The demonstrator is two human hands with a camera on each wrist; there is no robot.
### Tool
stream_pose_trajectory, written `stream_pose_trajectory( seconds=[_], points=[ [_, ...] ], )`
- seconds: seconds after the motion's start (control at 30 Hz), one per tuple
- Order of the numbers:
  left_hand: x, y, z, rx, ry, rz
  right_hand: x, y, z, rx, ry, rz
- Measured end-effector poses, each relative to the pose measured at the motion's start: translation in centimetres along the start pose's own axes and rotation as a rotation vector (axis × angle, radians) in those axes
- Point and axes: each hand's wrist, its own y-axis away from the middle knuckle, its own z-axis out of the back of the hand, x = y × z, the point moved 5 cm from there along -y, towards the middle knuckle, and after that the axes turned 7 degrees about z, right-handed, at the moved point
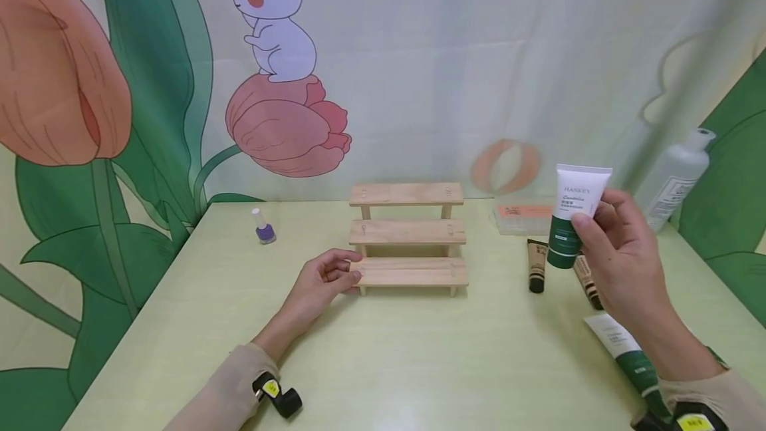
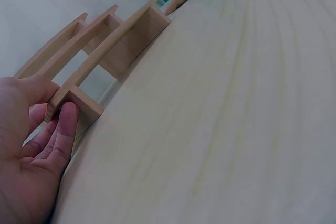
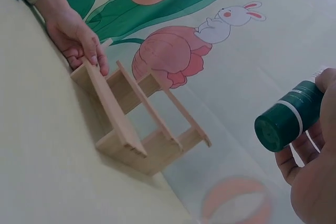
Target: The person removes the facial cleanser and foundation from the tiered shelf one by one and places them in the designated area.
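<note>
My left hand (image 1: 320,285) pinches the left end of the lowest board of a three-step wooden display rack (image 1: 413,232). In the left wrist view, thumb and fingers of the left hand (image 2: 37,150) close round that board end, just by the side leg (image 2: 86,104). Raised over the right of the table, my right hand (image 1: 628,268) grips a white and green squeeze tube (image 1: 574,195), its green cap end down and its printed front facing me. The tube's green end (image 3: 289,116) also shows in the right wrist view, apart from the rack (image 3: 113,103).
A purple nail polish bottle (image 1: 264,230) stands at the back left. Right of the rack lie a small black-and-tan tube (image 1: 536,265), another one (image 1: 588,281), a larger white-green tube (image 1: 628,354) and a clear flat box (image 1: 520,218). A white bottle (image 1: 676,175) stands at the back right.
</note>
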Motion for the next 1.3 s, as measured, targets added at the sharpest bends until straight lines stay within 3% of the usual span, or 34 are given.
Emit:
stream_pose_trajectory(
  seconds=[0.2,0.43,0.6,0.87,1.17,1.3],
  points=[
    [-0.1,0.1,0.1,0.003,0.007,-0.008,-0.7,2.0,1.5,-0.035,0.070,-0.008],
    [0.1,-0.1,0.0,0.000,0.014,-0.006,-2.0,4.4,3.0,-0.063,0.233,-0.081],
    [0.1,-0.2,-0.1,-0.006,0.018,0.000,-2.8,5.6,3.4,-0.063,0.281,-0.132],
    [-0.1,-0.1,-0.1,-0.005,0.015,-0.007,-3.8,7.4,3.4,0.018,0.584,-0.158],
    [-0.1,0.0,-0.1,-0.012,0.005,0.003,-5.1,8.7,2.6,0.093,0.614,-0.162],
    [-0.1,0.1,0.0,-0.022,0.007,0.016,-5.7,8.9,2.2,0.144,0.664,-0.213]
  ],
)
